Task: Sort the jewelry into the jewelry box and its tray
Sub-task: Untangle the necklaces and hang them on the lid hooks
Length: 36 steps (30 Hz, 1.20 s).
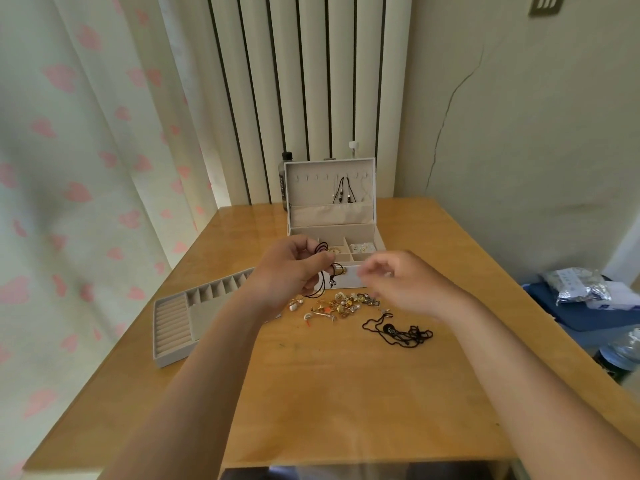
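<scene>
Necklace cord (325, 277) pinched in left hand (289, 268), raised before jewelry box (332, 230) at 12 o'clock
Right hand (398, 282) blurred, grip unclear; next likely needs the cord hung on a free lid hook (306, 177)

I hold a black cord (322, 284). My box (348, 278) is pale grey, lined beige. The curtain (86, 202) bears pink hearts.

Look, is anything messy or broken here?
Yes. A long crack runs down the wall on the right. On the table, small jewelry lies in a loose heap, and beside it a black cord necklace lies in a tangle. The tray sits outside the jewelry box.
</scene>
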{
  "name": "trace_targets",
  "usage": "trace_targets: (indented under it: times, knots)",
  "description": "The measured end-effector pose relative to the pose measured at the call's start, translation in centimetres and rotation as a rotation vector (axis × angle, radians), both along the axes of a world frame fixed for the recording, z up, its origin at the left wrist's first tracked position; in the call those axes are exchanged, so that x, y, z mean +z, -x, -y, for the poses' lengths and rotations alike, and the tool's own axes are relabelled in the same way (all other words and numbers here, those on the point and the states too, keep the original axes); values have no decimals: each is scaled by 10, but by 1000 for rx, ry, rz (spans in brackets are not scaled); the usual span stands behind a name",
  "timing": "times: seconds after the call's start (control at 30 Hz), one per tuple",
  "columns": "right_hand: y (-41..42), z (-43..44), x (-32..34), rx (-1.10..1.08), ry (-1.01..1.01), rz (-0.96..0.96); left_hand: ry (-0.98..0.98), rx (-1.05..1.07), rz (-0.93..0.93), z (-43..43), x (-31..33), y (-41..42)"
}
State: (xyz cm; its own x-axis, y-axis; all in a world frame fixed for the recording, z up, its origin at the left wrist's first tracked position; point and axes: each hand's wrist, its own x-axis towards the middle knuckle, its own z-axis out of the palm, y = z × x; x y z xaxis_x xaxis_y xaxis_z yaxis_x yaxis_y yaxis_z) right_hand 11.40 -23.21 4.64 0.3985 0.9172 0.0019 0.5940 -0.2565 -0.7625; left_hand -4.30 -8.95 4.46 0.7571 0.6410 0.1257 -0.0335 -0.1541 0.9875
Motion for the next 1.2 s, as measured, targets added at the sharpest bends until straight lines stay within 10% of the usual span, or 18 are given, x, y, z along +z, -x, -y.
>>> trace_targets:
  times: [0.1, 0.57, 0.77, 0.97, 1.2]
  knots:
    - [14, -4, 12, 103, -204, -374, -20, -40, -10, 10, 7, -5]
    - [0, 10, 6, -233, -434, -294, -11, 26, -27, 17, 19, 3]
    - [-2, 17, -13, -78, 26, -100, 169, -82, 112, 15, 34, 2]
    - [8, 2, 26, -63, -472, -411, 199, -218, 142, 21, 45, -5]
    - [10, -30, 58, 64, -468, -267, 253, -237, 165, 9, 51, -6]
